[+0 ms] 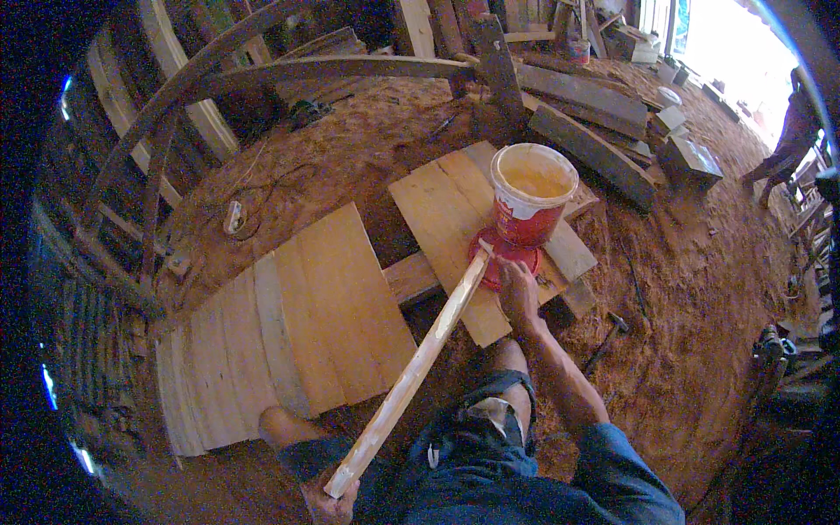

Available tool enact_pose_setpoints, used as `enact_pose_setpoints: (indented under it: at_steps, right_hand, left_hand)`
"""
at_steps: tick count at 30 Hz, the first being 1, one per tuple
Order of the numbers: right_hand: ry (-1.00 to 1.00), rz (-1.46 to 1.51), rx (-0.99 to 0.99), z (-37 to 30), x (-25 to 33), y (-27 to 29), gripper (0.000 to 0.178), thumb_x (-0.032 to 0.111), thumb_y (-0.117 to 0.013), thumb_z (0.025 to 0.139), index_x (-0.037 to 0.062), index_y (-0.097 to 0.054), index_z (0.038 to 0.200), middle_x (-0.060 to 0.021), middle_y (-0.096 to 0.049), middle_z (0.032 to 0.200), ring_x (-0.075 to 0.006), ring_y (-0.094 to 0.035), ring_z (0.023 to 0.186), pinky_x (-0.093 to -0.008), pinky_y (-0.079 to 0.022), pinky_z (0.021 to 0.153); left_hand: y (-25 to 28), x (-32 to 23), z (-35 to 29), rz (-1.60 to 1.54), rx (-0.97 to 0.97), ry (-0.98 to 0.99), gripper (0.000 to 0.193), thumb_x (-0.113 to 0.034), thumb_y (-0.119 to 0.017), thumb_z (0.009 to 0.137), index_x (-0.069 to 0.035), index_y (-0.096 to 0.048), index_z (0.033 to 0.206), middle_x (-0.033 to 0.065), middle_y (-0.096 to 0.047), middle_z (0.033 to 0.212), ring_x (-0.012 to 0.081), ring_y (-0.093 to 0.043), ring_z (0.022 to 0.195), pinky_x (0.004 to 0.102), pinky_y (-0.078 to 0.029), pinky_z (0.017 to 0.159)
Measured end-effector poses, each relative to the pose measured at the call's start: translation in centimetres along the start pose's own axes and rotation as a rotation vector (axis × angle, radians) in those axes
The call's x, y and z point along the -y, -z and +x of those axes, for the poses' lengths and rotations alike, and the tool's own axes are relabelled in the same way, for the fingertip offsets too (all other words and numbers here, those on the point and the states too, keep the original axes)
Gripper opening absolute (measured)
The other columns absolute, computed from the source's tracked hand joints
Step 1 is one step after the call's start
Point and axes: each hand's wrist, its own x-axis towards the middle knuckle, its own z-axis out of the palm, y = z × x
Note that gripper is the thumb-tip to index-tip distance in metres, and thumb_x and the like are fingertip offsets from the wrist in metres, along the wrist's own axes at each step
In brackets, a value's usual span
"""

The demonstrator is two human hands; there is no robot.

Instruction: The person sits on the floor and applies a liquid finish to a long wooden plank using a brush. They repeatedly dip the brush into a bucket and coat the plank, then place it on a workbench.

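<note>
My left hand (pixel 328 500) grips the near end of a long pale wooden stick (pixel 411 372) at the bottom of the view. The stick slants up and right, and its far tip meets a red lid (pixel 492 262) under a red bucket (pixel 529 206). The bucket has a white rim and holds yellowish paste. It stands tilted on a wooden board (pixel 446 219). My right hand (pixel 518 293) rests on the red lid at the bucket's base, fingers curled on it. My knees in blue jeans show below.
A panel of joined pale planks (pixel 289 324) lies left on a sawdust floor. Curved dark timbers (pixel 262 79) arch behind. Beams (pixel 595 131) and blocks lie at the back right. A hammer (pixel 608 337) lies right of my arm. Another person (pixel 792 131) stands far right.
</note>
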Motion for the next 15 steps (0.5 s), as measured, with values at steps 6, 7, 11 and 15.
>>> enact_pose_setpoints:
  at_steps: [6, 7, 11, 15]
  right_hand:
    - [0.043, -0.159, 0.149, -0.8, 0.7, 4.2, 0.025, 0.013, -0.056, 0.088, 0.0107, -0.068, 0.11, -0.0144, -0.069, 0.101, -0.0372, -0.065, 0.092, -0.0447, -0.053, 0.082]
    - [0.076, -0.104, 0.063, 0.0, 0.3, 4.0, 0.023, 0.015, -0.055, 0.092, 0.0103, -0.068, 0.111, -0.0157, -0.068, 0.099, -0.0379, -0.064, 0.093, -0.0453, -0.052, 0.081]
    - [-0.008, 0.018, 0.115, 2.8, -1.5, 2.4, 0.021, 0.019, -0.054, 0.096, 0.0079, -0.068, 0.106, -0.0188, -0.067, 0.098, -0.0398, -0.064, 0.093, -0.0461, -0.051, 0.078]
    - [0.024, 0.017, 0.158, 0.8, -0.6, 1.8, 0.019, 0.018, -0.057, 0.094, 0.006, -0.068, 0.104, -0.0203, -0.067, 0.098, -0.0406, -0.065, 0.088, -0.0462, -0.052, 0.075]
  left_hand:
    - [-0.2, 1.7, -1.7, -0.057, 0.016, 0.088, 0.021, -0.021, -0.063, 0.08, -0.001, -0.063, 0.08, 0.017, -0.063, 0.07, 0.0399, -0.063, 0.062, 0.047, -0.05, 0.057]
    - [0.0, 2.5, -1.9, -0.052, 0.079, 0.077, 0.019, -0.021, -0.063, 0.08, -0.001, -0.063, 0.078, 0.0166, -0.063, 0.069, 0.0396, -0.063, 0.061, 0.0471, -0.05, 0.056]
    - [0.3, 4.4, -2.8, 0.028, 0.169, 0.104, 0.02, -0.022, -0.063, 0.08, -0.004, -0.062, 0.072, 0.0152, -0.063, 0.067, 0.0382, -0.063, 0.058, 0.0478, -0.05, 0.055]
    - [0.2, 4.2, -3.3, -0.055, 0.073, 0.11, 0.023, -0.025, -0.064, 0.079, -0.003, -0.063, 0.075, 0.0151, -0.063, 0.068, 0.0384, -0.063, 0.059, 0.0476, -0.05, 0.056]
